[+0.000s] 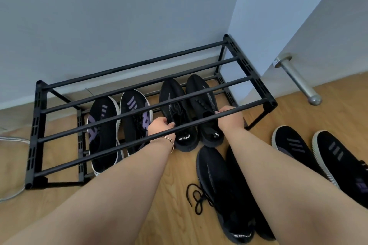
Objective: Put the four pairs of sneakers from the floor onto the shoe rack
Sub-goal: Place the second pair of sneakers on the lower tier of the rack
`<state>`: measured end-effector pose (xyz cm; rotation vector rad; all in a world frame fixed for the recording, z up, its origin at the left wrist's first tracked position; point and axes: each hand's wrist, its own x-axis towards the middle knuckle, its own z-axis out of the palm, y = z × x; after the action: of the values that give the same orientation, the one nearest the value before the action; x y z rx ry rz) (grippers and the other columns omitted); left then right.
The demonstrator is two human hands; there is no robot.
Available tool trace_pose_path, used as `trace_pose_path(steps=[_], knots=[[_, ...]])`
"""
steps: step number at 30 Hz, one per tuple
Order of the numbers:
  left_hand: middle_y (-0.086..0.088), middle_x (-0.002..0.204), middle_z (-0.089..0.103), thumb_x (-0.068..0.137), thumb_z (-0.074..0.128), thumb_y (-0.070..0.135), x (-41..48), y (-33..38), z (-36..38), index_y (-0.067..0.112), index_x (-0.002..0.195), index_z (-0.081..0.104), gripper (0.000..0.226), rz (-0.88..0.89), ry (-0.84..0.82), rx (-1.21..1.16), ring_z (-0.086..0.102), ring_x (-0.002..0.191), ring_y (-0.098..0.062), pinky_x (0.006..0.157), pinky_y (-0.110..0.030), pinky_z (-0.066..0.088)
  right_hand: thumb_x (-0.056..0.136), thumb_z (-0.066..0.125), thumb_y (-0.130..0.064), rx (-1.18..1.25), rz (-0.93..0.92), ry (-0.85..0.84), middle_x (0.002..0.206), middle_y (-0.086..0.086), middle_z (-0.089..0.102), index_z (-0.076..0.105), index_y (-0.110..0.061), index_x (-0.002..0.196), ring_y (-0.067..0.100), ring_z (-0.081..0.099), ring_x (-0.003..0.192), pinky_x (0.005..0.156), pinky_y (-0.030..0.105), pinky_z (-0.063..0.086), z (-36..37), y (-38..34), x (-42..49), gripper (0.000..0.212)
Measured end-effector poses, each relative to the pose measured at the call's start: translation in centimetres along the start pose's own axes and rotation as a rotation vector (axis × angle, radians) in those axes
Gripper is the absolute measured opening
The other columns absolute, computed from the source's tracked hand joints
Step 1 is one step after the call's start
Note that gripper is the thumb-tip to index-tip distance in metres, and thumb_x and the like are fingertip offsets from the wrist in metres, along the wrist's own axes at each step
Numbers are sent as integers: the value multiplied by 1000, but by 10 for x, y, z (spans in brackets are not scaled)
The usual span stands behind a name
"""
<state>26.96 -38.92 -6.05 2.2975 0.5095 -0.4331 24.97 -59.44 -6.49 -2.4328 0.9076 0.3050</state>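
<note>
A black two-tier shoe rack (39,105) stands against the wall. On its lower tier sits a black-and-purple pair with white soles (103,125) at the left. To its right is an all-black pair, toes to the wall. My left hand (159,126) grips the collar of the left black sneaker (175,109). My right hand (229,117) grips the collar of the right black sneaker (201,101). Both hands reach under the top tier's front bar. On the floor lie another all-black pair (217,181) with loose laces and another black-and-purple pair (310,151) at the right.
A door (326,16) with a metal handle (298,79) stands at the right, close to the rack's end. A grey cable (14,165) loops on the wooden floor left of the rack. The rack's top tier holds nothing.
</note>
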Motion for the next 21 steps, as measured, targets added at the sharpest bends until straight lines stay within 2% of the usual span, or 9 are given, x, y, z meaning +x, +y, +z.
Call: trace_pose_path(steps=[2, 4, 7, 10, 14, 18, 21], knots=[[-11, 124, 70, 92, 66, 23, -2, -1, 0, 6, 127, 66, 38, -4, -27, -44, 63, 118, -30, 101, -32, 46, 96, 58, -18, -1, -11, 0, 100, 15, 71, 69, -8, 101, 35, 67, 95, 75, 35, 55, 1, 3, 0, 15], [-11, 130, 67, 95, 63, 19, -8, -6, 0, 7, 132, 61, 40, 7, -68, -132, 61, 122, -28, 107, -33, 45, 98, 55, -22, 66, -15, -7, 97, 13, 70, 69, -7, 101, 35, 66, 95, 69, 32, 49, 2, 7, -4, 20], [-9, 133, 64, 95, 60, 25, -25, -10, -3, 11, 133, 58, 41, 71, -85, -159, 59, 123, -27, 105, -34, 45, 97, 56, -35, 158, -83, 2, 85, 6, 64, 66, -6, 94, 30, 65, 89, 62, 30, 42, 1, 16, -20, 30], [-10, 136, 54, 95, 61, 30, -47, -11, -8, 12, 136, 54, 45, 144, -1, -47, 56, 123, -29, 102, -36, 45, 95, 60, -38, 34, -267, 23, 100, 3, 60, 61, -12, 109, 22, 59, 95, 74, 33, 49, -7, 30, -45, 30], [-13, 138, 49, 93, 63, 39, -83, -17, -8, 9, 139, 48, 56, 212, 63, 148, 46, 129, -30, 110, -42, 44, 96, 59, -36, -135, -428, 35, 123, 7, 59, 54, -11, 129, 25, 56, 114, 86, 36, 52, -18, 53, -74, 43], [-7, 140, 45, 93, 62, 39, -118, -26, 1, 14, 145, 43, 60, 314, 2, 217, 44, 128, -26, 110, -36, 41, 95, 59, -40, -224, -507, 27, 127, 5, 59, 52, -13, 134, 23, 55, 117, 88, 35, 52, -29, 74, -95, 47], [-6, 140, 44, 95, 59, 42, -143, -34, 7, 15, 146, 39, 61, 378, -56, 342, 43, 128, -25, 109, -34, 41, 95, 58, -39, -287, -536, 8, 122, 3, 58, 52, -15, 130, 24, 56, 109, 81, 35, 51, -39, 90, -114, 43]])
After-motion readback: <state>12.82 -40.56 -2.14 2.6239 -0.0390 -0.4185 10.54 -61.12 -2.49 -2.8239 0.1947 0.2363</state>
